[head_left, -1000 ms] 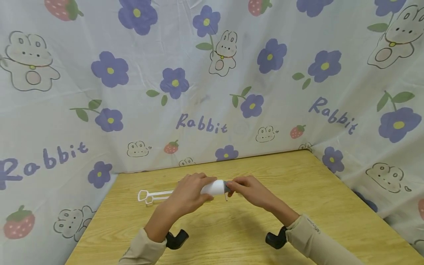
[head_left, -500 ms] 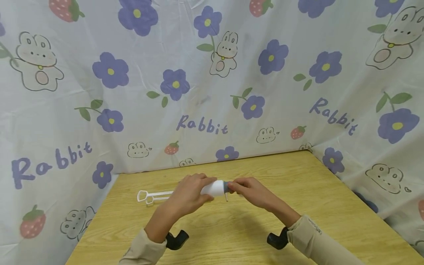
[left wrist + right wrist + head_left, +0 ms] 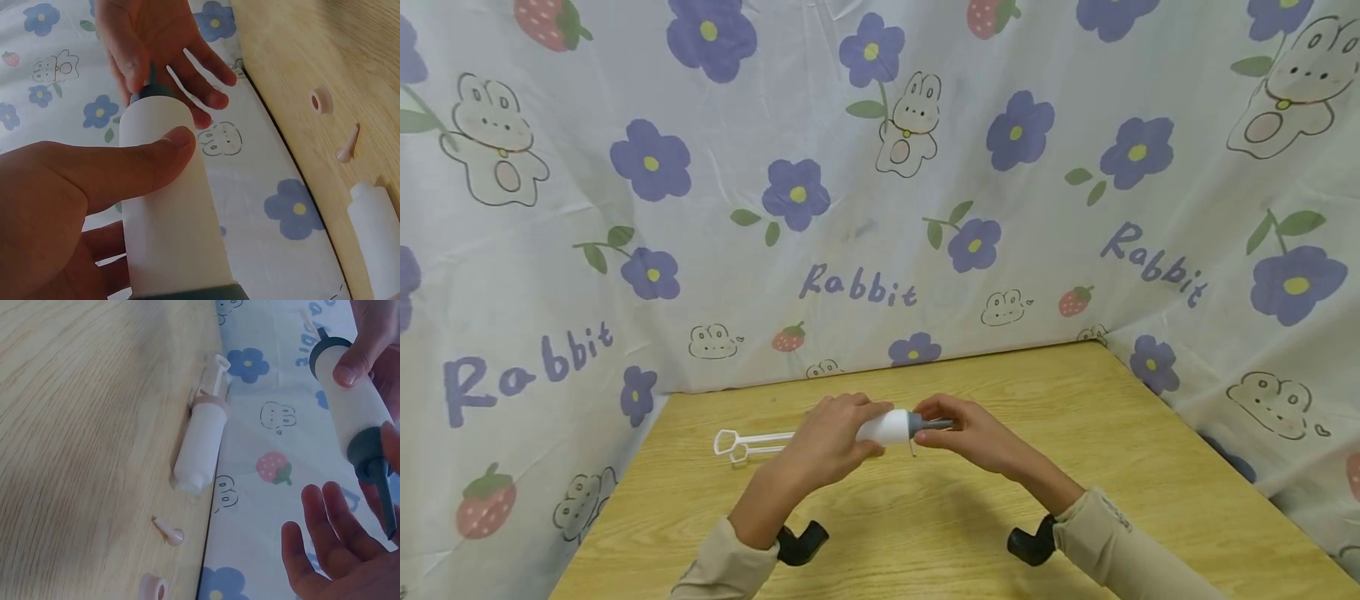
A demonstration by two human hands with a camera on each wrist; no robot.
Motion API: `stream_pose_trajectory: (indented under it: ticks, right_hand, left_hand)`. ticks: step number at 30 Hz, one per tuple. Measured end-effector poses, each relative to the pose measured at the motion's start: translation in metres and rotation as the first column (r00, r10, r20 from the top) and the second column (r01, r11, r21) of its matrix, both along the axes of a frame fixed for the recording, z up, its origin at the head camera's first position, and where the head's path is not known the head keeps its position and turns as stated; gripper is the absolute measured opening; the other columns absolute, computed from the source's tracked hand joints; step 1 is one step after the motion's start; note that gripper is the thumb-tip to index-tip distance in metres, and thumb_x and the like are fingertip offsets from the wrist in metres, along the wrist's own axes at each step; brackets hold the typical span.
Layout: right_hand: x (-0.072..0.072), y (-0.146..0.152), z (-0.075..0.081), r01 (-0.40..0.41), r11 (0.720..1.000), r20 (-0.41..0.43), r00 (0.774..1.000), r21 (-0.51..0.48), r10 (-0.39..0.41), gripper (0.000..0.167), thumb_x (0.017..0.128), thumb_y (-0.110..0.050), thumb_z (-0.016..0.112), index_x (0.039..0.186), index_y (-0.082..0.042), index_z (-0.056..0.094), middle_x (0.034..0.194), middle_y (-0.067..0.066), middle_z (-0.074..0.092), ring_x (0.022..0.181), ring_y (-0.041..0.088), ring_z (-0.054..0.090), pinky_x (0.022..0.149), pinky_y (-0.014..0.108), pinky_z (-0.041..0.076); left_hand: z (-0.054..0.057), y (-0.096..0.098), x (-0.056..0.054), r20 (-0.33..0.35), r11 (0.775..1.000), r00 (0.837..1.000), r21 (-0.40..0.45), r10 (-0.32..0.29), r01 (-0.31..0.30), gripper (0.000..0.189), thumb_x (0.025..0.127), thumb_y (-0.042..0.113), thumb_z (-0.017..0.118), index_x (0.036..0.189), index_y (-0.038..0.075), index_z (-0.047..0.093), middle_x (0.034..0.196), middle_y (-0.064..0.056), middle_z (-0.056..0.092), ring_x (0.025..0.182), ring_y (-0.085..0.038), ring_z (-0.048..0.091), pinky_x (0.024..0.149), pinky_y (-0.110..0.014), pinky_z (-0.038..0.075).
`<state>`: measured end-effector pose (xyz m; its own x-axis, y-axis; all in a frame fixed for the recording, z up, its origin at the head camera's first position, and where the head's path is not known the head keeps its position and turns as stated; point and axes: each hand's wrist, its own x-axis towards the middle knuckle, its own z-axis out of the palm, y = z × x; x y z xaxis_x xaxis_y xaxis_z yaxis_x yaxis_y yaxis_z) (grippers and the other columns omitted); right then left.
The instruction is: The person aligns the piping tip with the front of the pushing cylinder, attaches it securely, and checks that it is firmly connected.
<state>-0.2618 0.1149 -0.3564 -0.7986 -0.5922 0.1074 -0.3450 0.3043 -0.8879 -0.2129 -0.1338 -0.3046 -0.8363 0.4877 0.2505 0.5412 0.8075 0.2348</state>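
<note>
My left hand (image 3: 827, 437) grips the white barrel of an icing-syringe-like tool (image 3: 887, 427), its thumb lying along the side in the left wrist view. A dark grey-blue collar (image 3: 365, 450) and a narrow tapered nozzle (image 3: 384, 494) cap the right end. Around that nozzle my right hand (image 3: 973, 425) stands with fingers parted; the thumb is at the collar, though firm contact cannot be told. Several right fingers (image 3: 334, 550) spread out straight in the right wrist view. White loop handles (image 3: 725, 442) stick out beyond the left hand in the head view.
On the wooden table lie a second white syringe (image 3: 200, 444) with a pinkish collar, a small pinkish nozzle (image 3: 167, 531) and a pinkish ring (image 3: 153, 587). Behind the table hangs a curtain (image 3: 865, 225) printed with rabbits and flowers. Black wrist mounts (image 3: 801, 542) sit below the forearms.
My right fingers have parted from their pinch on the nozzle, so its grey tip now shows between them. The left hand keeps its grip on the barrel, nearly still.
</note>
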Motion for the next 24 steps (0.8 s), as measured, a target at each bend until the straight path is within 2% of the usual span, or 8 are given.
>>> stream_pose_trajectory:
  ticks: [5,9,14,16,18,21,24]
  right_hand:
    - [0.001,-0.001,-0.001,-0.011,1.000,-0.019,1.000,0.003,0.011,0.035,0.105,-0.041,0.059,0.128,-0.016,0.068,0.128,0.007,0.068,0.114,0.023,0.066,0.096,0.042,0.055]
    - [0.002,-0.001,-0.002,-0.013,1.000,-0.012,1.000,-0.018,0.012,0.038,0.102,-0.038,0.066,0.133,-0.015,0.064,0.130,0.009,0.068,0.115,0.024,0.068,0.096,0.043,0.057]
    - [0.002,0.000,-0.004,0.007,1.000,-0.085,0.996,-0.011,-0.008,0.035,0.103,-0.036,0.064,0.126,-0.010,0.069,0.124,0.010,0.071,0.113,0.024,0.070,0.095,0.041,0.058]
    - [0.002,0.002,-0.004,0.004,1.000,-0.093,0.996,-0.010,-0.005,0.037,0.103,-0.035,0.063,0.128,-0.008,0.069,0.126,0.012,0.070,0.115,0.026,0.069,0.096,0.042,0.058]
    - [0.003,0.004,-0.004,-0.003,1.000,-0.060,0.998,-0.027,0.001,0.039,0.105,-0.036,0.062,0.134,-0.010,0.066,0.133,0.012,0.068,0.122,0.030,0.066,0.100,0.045,0.057]
    - [0.004,0.009,-0.003,-0.004,0.998,-0.003,1.000,-0.061,0.003,0.046,0.106,-0.038,0.058,0.147,-0.016,0.055,0.146,0.011,0.060,0.136,0.034,0.058,0.107,0.053,0.052]
    - [0.005,0.013,-0.001,0.012,0.995,0.035,0.999,-0.095,-0.008,0.051,0.108,-0.039,0.054,0.155,-0.022,0.046,0.154,0.008,0.054,0.144,0.035,0.050,0.113,0.058,0.045]
  left_hand:
    - [-0.003,0.001,0.002,0.006,1.000,1.000,-0.011,0.000,0.000,0.050,0.086,0.018,0.084,0.134,0.010,0.069,0.118,-0.011,0.073,0.101,-0.031,0.069,0.090,-0.052,0.053]
    - [-0.004,0.003,0.003,0.008,1.000,1.000,-0.021,0.009,-0.009,0.051,0.086,0.017,0.084,0.134,0.010,0.069,0.119,-0.011,0.072,0.102,-0.031,0.068,0.091,-0.052,0.053]
    - [-0.004,0.007,0.005,-0.005,1.000,1.000,-0.023,0.005,-0.005,0.051,0.086,0.016,0.084,0.135,0.008,0.068,0.119,-0.012,0.073,0.104,-0.032,0.069,0.094,-0.054,0.054]
    - [-0.005,0.007,0.005,-0.019,1.000,1.000,-0.017,0.005,-0.005,0.052,0.086,0.017,0.085,0.134,0.009,0.069,0.118,-0.012,0.073,0.102,-0.031,0.069,0.092,-0.053,0.054]
    - [-0.006,0.006,0.005,-0.026,1.000,1.000,-0.001,0.007,-0.007,0.051,0.085,0.016,0.085,0.133,0.009,0.070,0.117,-0.011,0.073,0.101,-0.031,0.069,0.091,-0.053,0.055]
    - [-0.015,0.004,0.004,0.009,1.000,1.000,-0.006,0.024,-0.024,0.050,0.084,0.017,0.086,0.132,0.010,0.070,0.117,-0.012,0.073,0.100,-0.032,0.070,0.088,-0.052,0.056]
    - [-0.034,-0.001,0.003,0.097,0.998,0.994,-0.059,0.043,-0.038,0.050,0.085,0.019,0.086,0.132,0.012,0.070,0.118,-0.012,0.074,0.099,-0.031,0.071,0.085,-0.050,0.057]
